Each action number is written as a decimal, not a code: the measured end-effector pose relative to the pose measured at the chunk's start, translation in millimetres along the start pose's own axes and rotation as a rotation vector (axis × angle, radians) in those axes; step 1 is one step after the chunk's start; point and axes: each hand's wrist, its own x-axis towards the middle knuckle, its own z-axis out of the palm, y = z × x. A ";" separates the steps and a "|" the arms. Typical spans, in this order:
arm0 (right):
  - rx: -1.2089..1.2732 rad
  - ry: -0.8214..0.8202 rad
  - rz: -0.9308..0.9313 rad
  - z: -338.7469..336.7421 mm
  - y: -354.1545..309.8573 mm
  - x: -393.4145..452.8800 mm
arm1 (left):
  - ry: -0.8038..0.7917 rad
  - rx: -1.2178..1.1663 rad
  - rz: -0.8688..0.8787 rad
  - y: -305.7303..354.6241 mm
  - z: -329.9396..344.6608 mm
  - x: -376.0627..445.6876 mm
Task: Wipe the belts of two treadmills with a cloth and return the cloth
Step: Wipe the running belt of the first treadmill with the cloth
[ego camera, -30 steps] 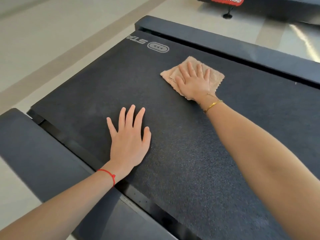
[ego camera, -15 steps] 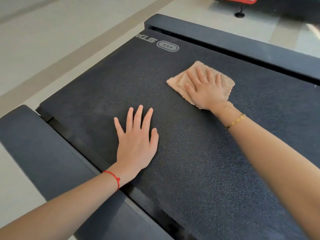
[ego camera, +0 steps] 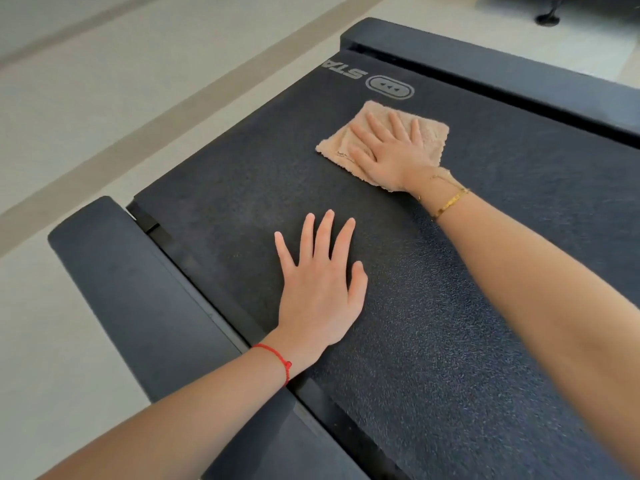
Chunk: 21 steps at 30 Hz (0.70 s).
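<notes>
Here, belt marked "STA", right hand pressing cloth

The dark treadmill belt carries a tan cloth near its far edge, under the flat right hand, and the flat left hand by its left edge.

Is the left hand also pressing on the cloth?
No, the left hand lies flat on the bare belt, apart from the cloth, which only the right hand presses.

Tan, seemingly folded cloth lies flat on the dark textured treadmill belt
</notes>
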 end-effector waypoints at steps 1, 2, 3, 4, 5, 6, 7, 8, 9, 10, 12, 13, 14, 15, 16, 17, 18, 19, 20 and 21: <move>0.003 0.003 -0.009 0.4 1.1 -9.3 | -0.003 -0.005 0.000 0.0 -0.5 0.2; 0.001 0.008 -0.009 0.8 2.7 -19.5 | -0.004 -0.007 -0.001 0.0 -0.8 0.2; -0.004 0.011 -0.002 1.1 5.3 -30.7 | -0.007 -0.009 -0.002 0.1 -1.1 0.2; -0.006 0.013 0.010 1.2 8.6 -42.3 | -0.008 -0.010 -0.001 0.1 -1.5 0.3; -0.005 0.014 0.028 1.1 12.9 -54.1 | -0.008 -0.012 0.001 0.3 -1.6 0.2; 0.000 0.016 0.051 0.9 17.3 -65.6 | -0.006 -0.014 0.001 0.2 -1.6 0.2; 0.005 0.018 0.079 0.6 22.0 -77.0 | -0.004 -0.017 0.000 -0.1 -1.4 0.0; 0.008 0.017 0.111 0.2 26.9 -88.2 | -0.001 -0.021 0.000 -0.4 -0.9 0.1; 0.009 0.014 0.144 -0.1 32.1 -99.3 | 0.000 -0.027 -0.001 -0.6 -0.4 0.2; 0.011 0.012 0.177 -0.4 37.3 -110.3 | 0.001 -0.034 -0.002 -0.6 -0.2 0.2; 0.024 0.012 0.242 -0.4 46.4 -132.8 | 0.004 -0.043 -0.001 -0.1 0.1 0.0; 0.027 0.016 0.271 0.1 49.6 -144.4 | 0.004 -0.043 0.000 0.2 0.1 -0.1; 0.026 0.022 0.297 1.1 51.0 -155.5 | 0.004 -0.042 0.000 0.3 0.1 -0.1; 0.024 0.027 0.318 2.7 50.8 -166.7 | 0.003 -0.043 0.000 0.4 0.0 -0.2; 0.023 0.033 0.331 4.4 49.0 -177.9 | 0.004 -0.047 0.001 0.4 -0.1 -0.4; 0.022 0.038 0.335 6.3 45.9 -188.6 | 0.004 -0.050 0.001 0.3 -0.3 -0.4; 0.021 0.042 0.333 8.4 41.6 -199.1 | 0.004 -0.052 0.001 0.2 -0.6 -0.5; 0.020 0.046 0.328 10.2 36.8 -209.5 | 0.004 -0.054 0.001 0.3 -1.2 -0.9; 0.017 0.048 0.319 12.0 31.5 -219.4 | 0.003 -0.056 0.002 0.3 -1.7 -1.1; 0.013 0.048 0.309 13.7 25.7 -228.6 | 0.000 -0.056 0.002 0.1 -2.2 -1.2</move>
